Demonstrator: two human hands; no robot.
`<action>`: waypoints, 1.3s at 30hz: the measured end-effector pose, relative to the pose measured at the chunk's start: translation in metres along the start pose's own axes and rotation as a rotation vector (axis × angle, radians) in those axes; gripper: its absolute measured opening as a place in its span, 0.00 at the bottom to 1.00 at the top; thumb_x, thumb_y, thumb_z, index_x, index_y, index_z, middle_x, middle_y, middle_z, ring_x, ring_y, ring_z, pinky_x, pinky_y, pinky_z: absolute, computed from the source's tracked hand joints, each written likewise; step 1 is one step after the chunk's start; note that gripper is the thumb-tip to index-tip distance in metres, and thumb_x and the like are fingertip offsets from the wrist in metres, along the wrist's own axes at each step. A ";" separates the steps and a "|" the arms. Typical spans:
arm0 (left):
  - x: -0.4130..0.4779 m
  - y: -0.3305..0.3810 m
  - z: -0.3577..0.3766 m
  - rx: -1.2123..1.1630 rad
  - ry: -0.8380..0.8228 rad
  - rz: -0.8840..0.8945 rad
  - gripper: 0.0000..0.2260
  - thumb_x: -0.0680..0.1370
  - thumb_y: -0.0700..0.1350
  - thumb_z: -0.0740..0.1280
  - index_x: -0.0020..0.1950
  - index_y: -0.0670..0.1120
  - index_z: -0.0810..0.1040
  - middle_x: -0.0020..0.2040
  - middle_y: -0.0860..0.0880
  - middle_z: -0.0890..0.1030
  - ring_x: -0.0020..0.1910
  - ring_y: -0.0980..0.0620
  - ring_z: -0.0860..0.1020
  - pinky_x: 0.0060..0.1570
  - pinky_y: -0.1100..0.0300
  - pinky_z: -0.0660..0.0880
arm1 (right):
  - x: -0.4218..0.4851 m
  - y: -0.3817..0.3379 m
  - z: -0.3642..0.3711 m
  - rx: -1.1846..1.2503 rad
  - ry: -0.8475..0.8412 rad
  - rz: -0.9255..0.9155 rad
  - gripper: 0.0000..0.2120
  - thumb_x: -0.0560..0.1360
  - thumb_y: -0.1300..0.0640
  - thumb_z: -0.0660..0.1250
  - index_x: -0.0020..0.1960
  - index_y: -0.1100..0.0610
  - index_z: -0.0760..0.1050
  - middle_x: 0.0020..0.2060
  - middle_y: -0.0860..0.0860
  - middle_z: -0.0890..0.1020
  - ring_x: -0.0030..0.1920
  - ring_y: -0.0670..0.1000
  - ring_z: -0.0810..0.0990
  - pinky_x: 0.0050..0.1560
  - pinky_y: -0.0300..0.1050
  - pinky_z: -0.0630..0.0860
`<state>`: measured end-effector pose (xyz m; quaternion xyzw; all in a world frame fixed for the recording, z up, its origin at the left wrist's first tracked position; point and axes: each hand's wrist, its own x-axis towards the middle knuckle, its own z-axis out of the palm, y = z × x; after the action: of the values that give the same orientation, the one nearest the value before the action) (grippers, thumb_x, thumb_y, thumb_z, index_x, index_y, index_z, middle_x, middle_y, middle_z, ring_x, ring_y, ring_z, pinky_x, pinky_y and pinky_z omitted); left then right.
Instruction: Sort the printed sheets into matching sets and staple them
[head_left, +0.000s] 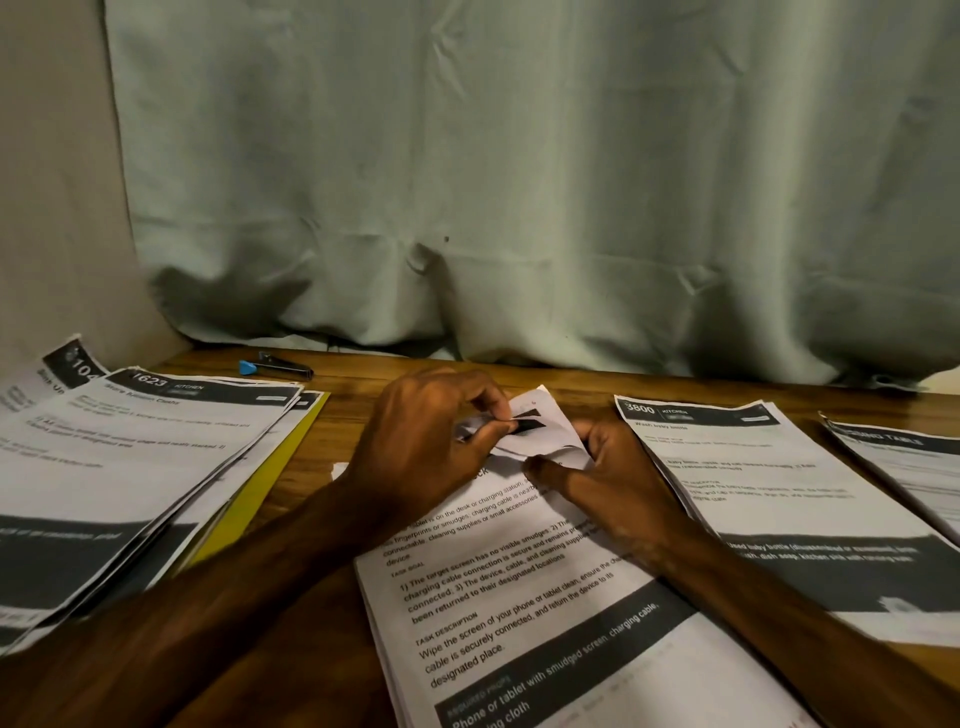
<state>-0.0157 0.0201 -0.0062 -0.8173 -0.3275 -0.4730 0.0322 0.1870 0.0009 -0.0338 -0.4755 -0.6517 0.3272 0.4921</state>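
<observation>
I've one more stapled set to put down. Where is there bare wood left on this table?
Bare table runs as a strip along the curtain, from the stapler rightward behind the stacks. A narrower wedge lies between the yellow folder and the centre stack. Crowded: the left stacks overlap, and the 3800 stack sits close to the far-right stack.

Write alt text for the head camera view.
The left hand and right hand grip the curled top corner of the centre stack on a wooden table. A left stack and a right stack flank it; a blue-tipped stapler sits behind.
</observation>
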 end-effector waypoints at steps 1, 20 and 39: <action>0.000 -0.001 0.000 0.000 -0.001 0.003 0.06 0.73 0.46 0.79 0.47 0.52 0.84 0.45 0.56 0.85 0.44 0.58 0.82 0.46 0.52 0.81 | 0.000 -0.001 0.000 -0.008 0.001 -0.005 0.12 0.74 0.63 0.75 0.56 0.54 0.82 0.40 0.40 0.87 0.42 0.41 0.85 0.38 0.31 0.77; 0.000 -0.004 0.005 0.040 0.011 0.089 0.06 0.75 0.44 0.76 0.52 0.47 0.87 0.55 0.50 0.86 0.55 0.53 0.82 0.54 0.50 0.81 | -0.001 -0.001 0.003 0.012 0.003 0.004 0.11 0.75 0.66 0.74 0.50 0.50 0.80 0.40 0.42 0.87 0.42 0.43 0.86 0.38 0.35 0.80; -0.003 -0.002 0.003 0.074 0.052 0.088 0.07 0.75 0.51 0.71 0.48 0.50 0.86 0.46 0.56 0.86 0.43 0.58 0.83 0.42 0.55 0.80 | -0.001 -0.001 0.002 0.000 0.013 0.013 0.11 0.74 0.64 0.75 0.50 0.50 0.81 0.41 0.45 0.87 0.43 0.45 0.86 0.38 0.36 0.80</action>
<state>-0.0153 0.0214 -0.0107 -0.8167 -0.3076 -0.4795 0.0918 0.1847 0.0003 -0.0340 -0.4818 -0.6455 0.3271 0.4942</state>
